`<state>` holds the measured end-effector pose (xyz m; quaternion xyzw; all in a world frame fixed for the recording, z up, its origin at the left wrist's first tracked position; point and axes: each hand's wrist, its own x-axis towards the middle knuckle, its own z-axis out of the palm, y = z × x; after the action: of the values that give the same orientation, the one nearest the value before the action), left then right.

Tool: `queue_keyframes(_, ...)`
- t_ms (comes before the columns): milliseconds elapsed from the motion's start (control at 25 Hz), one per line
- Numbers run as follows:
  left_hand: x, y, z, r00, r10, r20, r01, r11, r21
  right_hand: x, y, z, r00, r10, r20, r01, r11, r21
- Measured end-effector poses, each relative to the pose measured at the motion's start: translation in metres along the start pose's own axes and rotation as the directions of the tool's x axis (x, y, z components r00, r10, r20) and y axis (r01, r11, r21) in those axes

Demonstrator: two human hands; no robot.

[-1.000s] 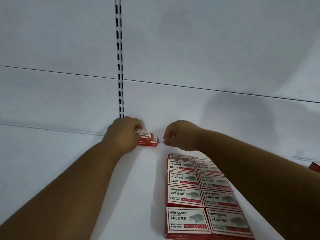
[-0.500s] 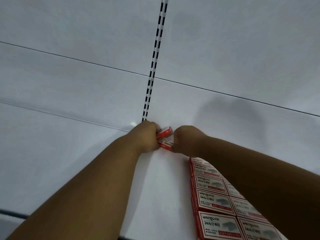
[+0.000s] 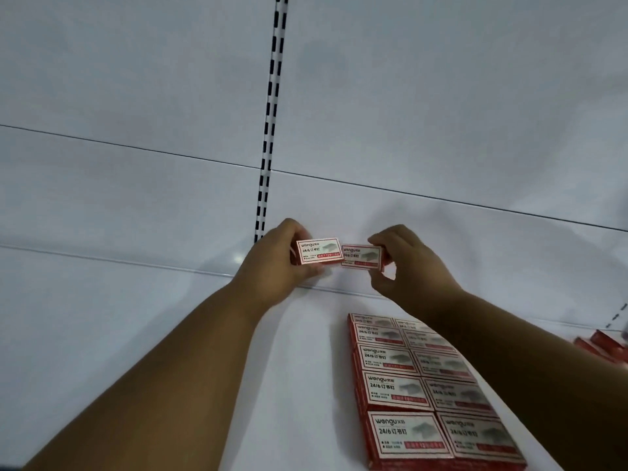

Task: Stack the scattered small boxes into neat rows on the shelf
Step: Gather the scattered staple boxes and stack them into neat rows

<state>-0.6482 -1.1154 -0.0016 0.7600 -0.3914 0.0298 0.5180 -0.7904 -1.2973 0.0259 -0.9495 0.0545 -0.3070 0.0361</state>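
Two small red-and-white staple boxes are up in the air near the back of the shelf, label faces toward the camera, their inner ends touching or just overlapping. Left box is held by the left hand, fingers curled behind it w/ thumb under the lower edge. Right box is pinched at its right end by the right hand, thumb below, fingertips on top. Both hands are closed on their boxes; neither box rests on the shelf.

Below and to the right, the stacked block lies flat in two columns running from the back panel toward the front edge, more than one layer deep judging by the red sides. Loose red boxes lie at the far right edge, partly cut off. A slotted upright runs down the panel behind the left hand.

Risks, as judgement: the right-hand pinch is only at one end, so that box could swivel or drop if bumped vs. the other. Setting either down skewed would break the row line; a nudge from the right forearm, which crosses over the block, could shove the top layer out of square. Labels prob. need to face up to match.
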Motion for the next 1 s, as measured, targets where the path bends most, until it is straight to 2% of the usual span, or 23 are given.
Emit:
queue_keyframes(160,-0.005,0.014,0.009,0.999,-0.034,0.005,0.035,0.990,-0.140,-0.023,0.010,-0.019,0.969,0.220,-0.115,-0.193,0.960,0.204)
queue_keyframes(400,-0.018,0.032,0.037,0.986,-0.095,0.137,0.129,0.957,-0.261,-0.053,0.029,-0.037,0.874,0.486,0.015,-0.441,0.781,0.442)
queue_keyframes(520,-0.022,0.038,0.045,0.976,-0.116,0.183,0.166,0.943,-0.290,-0.063,0.040,-0.042,0.853,0.519,0.050,-0.458,0.701,0.547)
queue_keyframes(640,-0.024,0.037,0.051,0.961,-0.157,0.227,0.219,0.935,-0.279,-0.073,0.055,-0.043,0.815,0.548,0.187,-0.527,0.567,0.633)
queue_keyframes(760,-0.027,0.034,0.057,0.936,-0.206,0.286,0.296,0.901,-0.316,-0.083,0.069,-0.040,0.779,0.549,0.303,-0.594,0.491,0.637)
queue_keyframes(1000,-0.027,0.029,0.065,0.883,-0.294,0.366,0.369,0.916,-0.156,-0.087,0.076,-0.032,0.749,0.511,0.422,-0.662,0.549,0.509)
